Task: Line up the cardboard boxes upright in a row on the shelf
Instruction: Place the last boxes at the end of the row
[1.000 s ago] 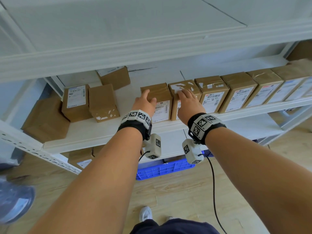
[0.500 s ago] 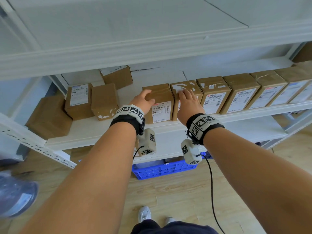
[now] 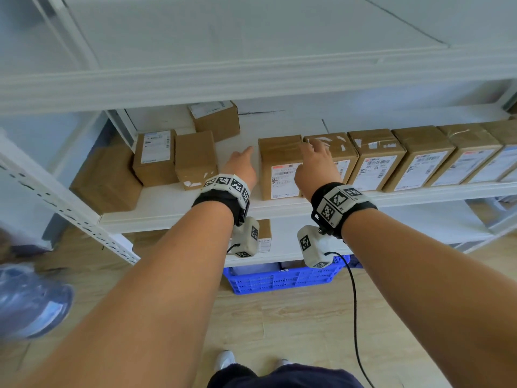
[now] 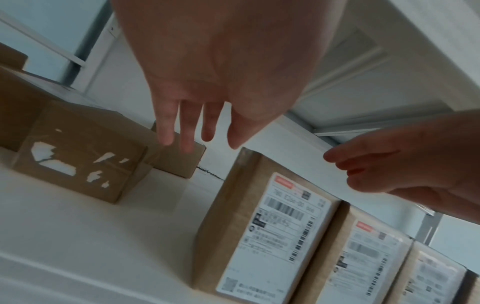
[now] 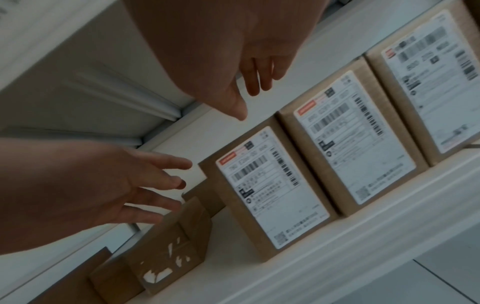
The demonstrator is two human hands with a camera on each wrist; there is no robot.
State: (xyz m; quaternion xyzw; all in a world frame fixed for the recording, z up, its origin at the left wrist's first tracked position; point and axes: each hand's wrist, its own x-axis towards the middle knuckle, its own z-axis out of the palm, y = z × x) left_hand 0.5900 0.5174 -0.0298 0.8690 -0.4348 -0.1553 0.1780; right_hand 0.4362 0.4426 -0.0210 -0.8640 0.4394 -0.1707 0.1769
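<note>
A row of upright cardboard boxes (image 3: 372, 161) stands along the front of the white shelf (image 3: 173, 208), side touching side; each front bears a white shipping label with a red strip at top, barcodes and a QR code, the print too blurred to read; the leftmost box of the row (image 3: 279, 169) ends the line. The left hand (image 3: 242, 170) hovers just left of that box, fingers straight and spread, holding nothing; the right hand (image 3: 314, 163) hangs above its top right corner, fingers loosely extended, also empty. Further left on the shelf stand a box with torn white label scraps (image 3: 195, 159), a labelled box (image 3: 155, 156) beside it, and another box (image 3: 215, 120) behind; a blue crate (image 3: 279, 280) sits on the floor below.
</note>
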